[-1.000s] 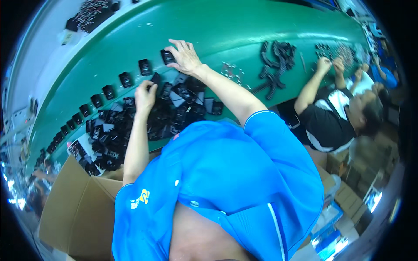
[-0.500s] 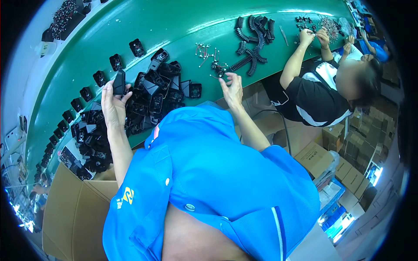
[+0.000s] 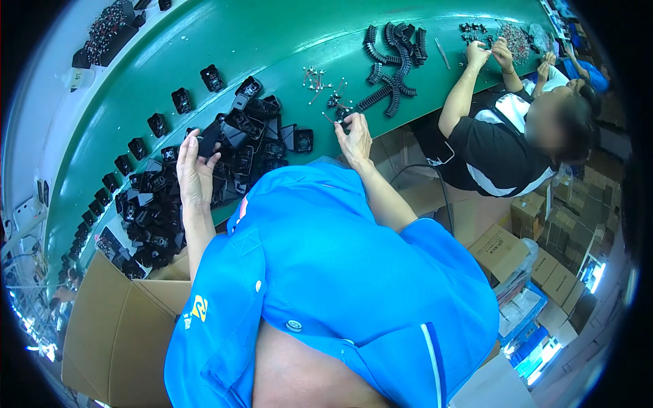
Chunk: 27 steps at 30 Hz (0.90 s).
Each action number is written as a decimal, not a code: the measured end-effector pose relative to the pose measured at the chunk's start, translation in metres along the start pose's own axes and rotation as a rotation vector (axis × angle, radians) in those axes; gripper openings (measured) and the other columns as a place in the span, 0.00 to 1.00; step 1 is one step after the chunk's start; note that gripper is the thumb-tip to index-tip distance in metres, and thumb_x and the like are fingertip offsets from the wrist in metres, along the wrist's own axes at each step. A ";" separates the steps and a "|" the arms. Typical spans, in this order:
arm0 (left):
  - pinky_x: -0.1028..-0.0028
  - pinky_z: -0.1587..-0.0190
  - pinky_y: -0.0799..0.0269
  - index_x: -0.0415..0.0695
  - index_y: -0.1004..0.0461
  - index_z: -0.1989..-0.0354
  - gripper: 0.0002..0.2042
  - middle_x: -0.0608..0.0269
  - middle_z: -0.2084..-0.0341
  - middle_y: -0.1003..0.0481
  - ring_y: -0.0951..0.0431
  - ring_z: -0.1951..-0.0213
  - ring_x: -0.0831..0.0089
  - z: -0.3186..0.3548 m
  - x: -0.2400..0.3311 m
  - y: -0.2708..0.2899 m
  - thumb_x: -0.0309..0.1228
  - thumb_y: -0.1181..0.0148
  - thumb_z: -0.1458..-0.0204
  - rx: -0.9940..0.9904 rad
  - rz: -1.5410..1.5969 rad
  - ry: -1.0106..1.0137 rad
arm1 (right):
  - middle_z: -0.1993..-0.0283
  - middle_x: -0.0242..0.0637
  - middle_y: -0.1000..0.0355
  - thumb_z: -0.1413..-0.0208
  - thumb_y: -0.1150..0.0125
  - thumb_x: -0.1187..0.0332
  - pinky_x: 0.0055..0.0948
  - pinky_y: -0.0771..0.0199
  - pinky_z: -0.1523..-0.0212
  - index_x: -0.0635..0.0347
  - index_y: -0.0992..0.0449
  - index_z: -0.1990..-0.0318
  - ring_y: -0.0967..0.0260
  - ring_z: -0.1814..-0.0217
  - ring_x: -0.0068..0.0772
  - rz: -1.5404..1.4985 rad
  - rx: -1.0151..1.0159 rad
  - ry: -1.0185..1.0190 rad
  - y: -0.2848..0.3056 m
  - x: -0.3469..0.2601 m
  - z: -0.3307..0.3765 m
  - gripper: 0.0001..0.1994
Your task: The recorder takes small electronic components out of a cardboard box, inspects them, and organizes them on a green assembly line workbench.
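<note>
My left hand (image 3: 195, 178) grips a black plastic housing (image 3: 209, 140) between thumb and fingers, just above the left side of a heap of similar black shells (image 3: 243, 128). Farther right, my right hand (image 3: 355, 143) has thumb and fingertips pinched together at the near edge of a small cluster of black parts (image 3: 337, 102) with thin leads. Its fingers seem to hold a small wired part (image 3: 329, 118), partly covered by the fingertips. Just beyond lie several loose red and white wired pieces (image 3: 315, 79).
Black housings (image 3: 181, 100) stand in a curved row along the green bench (image 3: 286, 34). Ribbed black strips (image 3: 401, 68) and tweezers (image 3: 442, 53) lie to the right. A co-worker (image 3: 496, 136) works there with small parts. An open cardboard box (image 3: 102, 326) stands near left.
My left hand has shifted right with the black housing, which is now turned and tilted over the heap. My right hand has moved slightly left, its fingers drawn closer together.
</note>
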<state>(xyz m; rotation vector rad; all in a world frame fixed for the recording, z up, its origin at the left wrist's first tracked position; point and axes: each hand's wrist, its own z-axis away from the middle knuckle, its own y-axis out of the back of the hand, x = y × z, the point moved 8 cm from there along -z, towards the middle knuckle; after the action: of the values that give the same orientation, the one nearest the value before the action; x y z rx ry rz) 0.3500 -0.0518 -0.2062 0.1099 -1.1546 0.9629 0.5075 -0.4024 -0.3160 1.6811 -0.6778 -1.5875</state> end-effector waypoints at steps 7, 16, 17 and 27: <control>0.74 0.57 0.25 0.41 0.31 0.41 0.19 0.55 0.54 0.26 0.22 0.59 0.68 0.001 -0.005 -0.015 0.37 0.42 0.38 -0.005 -0.011 -0.001 | 0.66 0.36 0.30 0.50 0.32 0.71 0.33 0.28 0.66 0.61 0.31 0.70 0.28 0.67 0.36 -0.246 -0.111 -0.129 -0.005 0.007 -0.005 0.11; 0.72 0.56 0.24 0.41 0.32 0.39 0.23 0.56 0.55 0.27 0.21 0.57 0.66 0.008 -0.018 -0.061 0.44 0.47 0.36 -0.107 0.092 0.127 | 0.62 0.37 0.26 0.51 0.31 0.75 0.27 0.28 0.65 0.62 0.32 0.73 0.27 0.65 0.32 -0.421 0.100 0.169 0.029 -0.043 -0.011 0.12; 0.71 0.56 0.24 0.41 0.32 0.39 0.24 0.56 0.56 0.27 0.21 0.57 0.66 0.011 -0.021 -0.066 0.45 0.48 0.36 -0.108 0.121 0.165 | 0.61 0.37 0.26 0.50 0.31 0.75 0.25 0.28 0.65 0.62 0.32 0.73 0.28 0.65 0.30 -0.454 0.113 0.196 0.038 -0.058 -0.010 0.12; 0.71 0.61 0.24 0.41 0.35 0.38 0.27 0.55 0.57 0.26 0.22 0.60 0.67 0.005 -0.033 -0.090 0.50 0.52 0.35 -0.261 0.263 0.211 | 0.58 0.35 0.25 0.47 0.34 0.79 0.21 0.28 0.61 0.61 0.24 0.59 0.29 0.62 0.23 -0.898 -0.203 0.246 0.077 -0.206 -0.005 0.09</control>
<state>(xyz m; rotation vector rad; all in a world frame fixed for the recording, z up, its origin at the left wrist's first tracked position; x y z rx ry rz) 0.4059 -0.1294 -0.1961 -0.3540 -1.1046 1.0170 0.4982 -0.2870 -0.1293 2.1018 0.4333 -1.8709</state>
